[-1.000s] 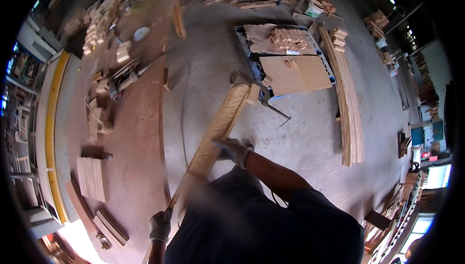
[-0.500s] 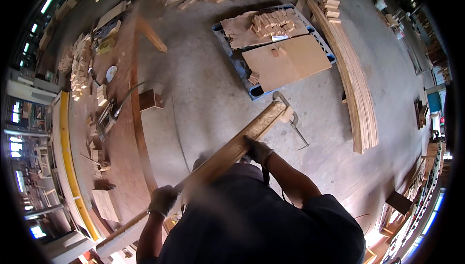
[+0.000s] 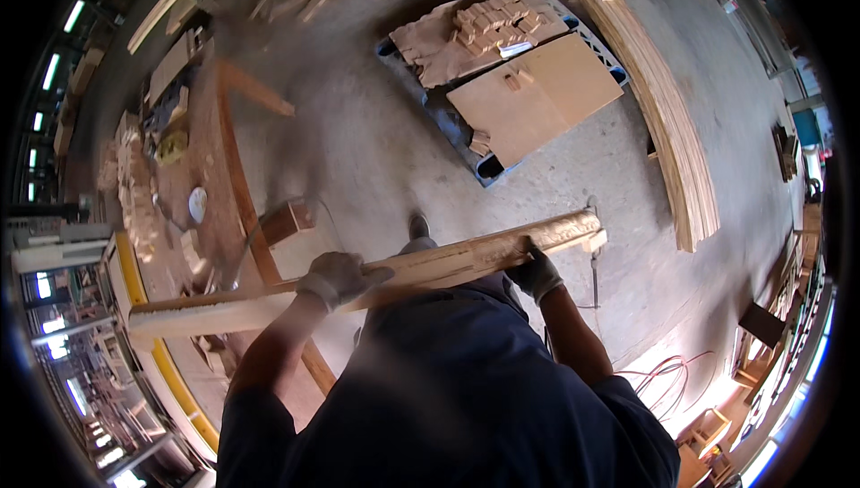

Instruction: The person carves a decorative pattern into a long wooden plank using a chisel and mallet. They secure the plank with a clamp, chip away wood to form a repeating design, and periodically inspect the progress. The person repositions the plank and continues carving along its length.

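Got a long carved wooden beam (image 3: pixel 448 262) held crosswise, running from between 8 and 9 o'clock over to 3 o'clock. Clasped from above around 8 o'clock by the left hand (image 3: pixel 339 280), curled over the wood, with fingertips too hidden to call. Pinched by the edge at 4 o'clock by the right hand (image 3: pixel 537 275), thumb apparently on top, underside out of sight. Probably stiff and fairly heavy, judging by length and thickness, so best held two-handed and wide apart for balance. Likely a bit end-heavy toward 3 o'clock, thanks to the metal clamp (image 3: pixel 595 284) hanging there. Not too slippery in gloved hands, at a guess. Would go easy on the carving (image 3: pixel 569 224), maybe chip-prone; better to grab plain edges.
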Available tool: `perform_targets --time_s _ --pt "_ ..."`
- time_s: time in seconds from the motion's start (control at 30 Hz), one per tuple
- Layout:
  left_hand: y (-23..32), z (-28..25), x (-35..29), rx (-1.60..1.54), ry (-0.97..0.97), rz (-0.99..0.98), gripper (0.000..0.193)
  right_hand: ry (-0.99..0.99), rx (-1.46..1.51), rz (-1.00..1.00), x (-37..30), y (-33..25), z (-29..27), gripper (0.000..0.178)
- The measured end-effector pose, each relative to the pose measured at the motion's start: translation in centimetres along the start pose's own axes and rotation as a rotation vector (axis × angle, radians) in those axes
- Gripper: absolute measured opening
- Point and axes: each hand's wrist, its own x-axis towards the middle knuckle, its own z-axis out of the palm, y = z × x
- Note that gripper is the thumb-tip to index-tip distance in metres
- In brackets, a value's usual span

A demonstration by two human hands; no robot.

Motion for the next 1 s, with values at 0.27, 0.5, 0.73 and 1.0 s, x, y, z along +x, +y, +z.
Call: perform_targets --time_s 0.27,0.5,0.73,1.0 --pt "0.7 -11.9 11.1 0.193 -0.086 0.239 0.086 0.035 0.111 -0.334 -0.6 -1.8 4.3 0.050" --pt "3.8 -19.1 18.4 0.337 -0.153 0.290 0.087 0.064 0.204 -0.336 3.6 -4.2 6.6 0.035" --pt "4.7 -24.4 22.9 0.619 -0.154 0.568 0.114 0.161 0.232 -0.443 7.3 -5.0 8.4 0.040" --pt "3.8 -26.9 30.8 0.770 -0.212 0.632 0.102 0.139 0.264 -0.507 10.0 -3.9 9.3 0.036"
